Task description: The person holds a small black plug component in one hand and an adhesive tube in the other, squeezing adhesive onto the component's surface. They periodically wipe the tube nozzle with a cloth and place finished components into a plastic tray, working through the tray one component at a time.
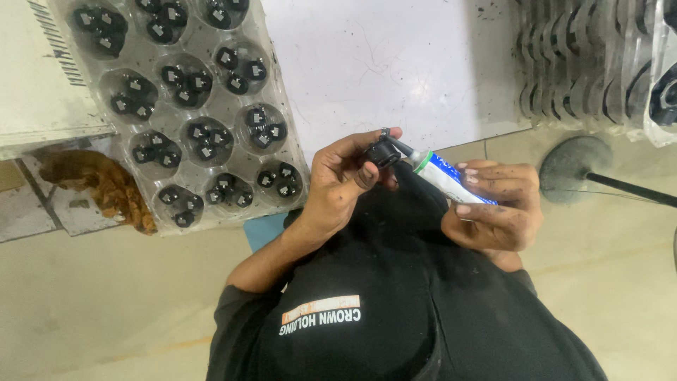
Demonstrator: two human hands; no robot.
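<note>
Head view, looking straight down, gives me everything at once. My left hand (345, 180) is curled shut around a small black part (384, 152), pinched between thumb and fingertips, held just above my lap. My right hand (497, 208) is closed around a white tube (444, 176) with blue and green print, its slim dark nozzle pointing up-left and touching the black part, so the two hands sit close together over my dark shirt (395, 310). To the left of my left hand lies a clear plastic blister tray (285, 127), tilted on the white table (402, 63); its round wells each hold a cluster of small black parts (204, 137) with pale square tops, mostly three or four to a well, and I see no empty well in the visible part. The tray's lower edge overhangs the table edge, near my left wrist. At the top right a stack of similar clear trays (585, 63) stands on edge, with dark pieces inside that I cannot make out well. Left of the tray sits a brownish clump (106, 187) on a grey surface, beside a pale box edge (35, 85). A round grey base (571, 162) with a dark rod rests on the floor just right of my right hand. Open beige floor (106, 303) spreads at lower left.
</note>
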